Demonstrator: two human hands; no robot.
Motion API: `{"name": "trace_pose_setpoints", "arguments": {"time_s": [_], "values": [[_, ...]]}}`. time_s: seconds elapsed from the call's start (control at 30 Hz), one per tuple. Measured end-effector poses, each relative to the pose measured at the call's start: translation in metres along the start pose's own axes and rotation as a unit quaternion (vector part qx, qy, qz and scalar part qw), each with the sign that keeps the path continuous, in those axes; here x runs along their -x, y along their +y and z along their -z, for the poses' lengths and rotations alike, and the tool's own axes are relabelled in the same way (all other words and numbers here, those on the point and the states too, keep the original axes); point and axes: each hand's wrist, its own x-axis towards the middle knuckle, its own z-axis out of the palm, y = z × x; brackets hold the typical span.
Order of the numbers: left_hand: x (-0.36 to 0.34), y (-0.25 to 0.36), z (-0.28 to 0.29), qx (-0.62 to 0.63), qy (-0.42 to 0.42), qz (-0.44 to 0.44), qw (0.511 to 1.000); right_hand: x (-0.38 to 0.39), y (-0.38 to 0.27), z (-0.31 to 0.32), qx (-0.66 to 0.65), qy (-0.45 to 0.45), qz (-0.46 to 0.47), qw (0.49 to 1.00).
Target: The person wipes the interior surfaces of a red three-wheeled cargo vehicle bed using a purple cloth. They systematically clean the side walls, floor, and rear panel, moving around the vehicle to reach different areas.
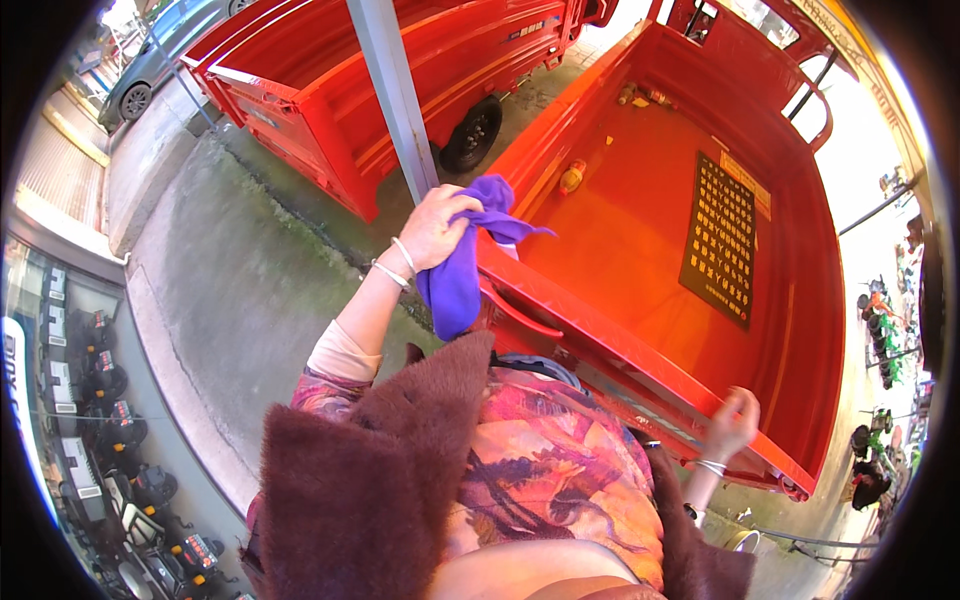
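My left hand [436, 228] is closed on a purple cloth [452, 292] at the left rear corner of a red cargo bed [590, 250]. Part of the cloth hangs down outside the corner, and a thin end trails over the rim. The tailgate [640, 368] runs across in front of my body, with a red handle [525, 312] near its left end. Toward its right end is my right hand [735, 422], with loosely bent fingers and nothing seen in them. Whether it touches the rim I cannot tell.
A black sheet with yellow characters [722, 240] and a small yellowish bottle-like object [572, 177] lie in the bed. Left of it stand a grey post [392, 90] and a second red cargo vehicle [330, 120]. Boxed goods [100, 400] show behind glass at far left.
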Motion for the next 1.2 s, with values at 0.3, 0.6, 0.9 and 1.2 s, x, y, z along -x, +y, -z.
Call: {"name": "trace_pose_setpoints", "arguments": {"time_s": [0.3, 0.6, 0.9, 1.2], "values": [[-0.096, -0.045, -0.032, -0.019, -0.050, -0.105, 0.993, 0.001, -0.190, -0.095, -0.070, -0.155, 0.034, 0.985], [-0.198, -0.071, -0.085, -0.071, -0.058, -0.051, 0.995, 0.006, -0.191, -0.106, 0.029, -0.101, -0.047, 0.993], [-0.291, -0.087, -0.119, -0.170, -0.034, -0.048, 0.984, 0.006, -0.199, -0.107, 0.022, -0.075, -0.061, 0.995], [-0.340, -0.111, -0.155, -0.149, -0.036, -0.066, 0.986, 0.006, -0.205, -0.102, 0.009, -0.074, -0.087, 0.993]]}}
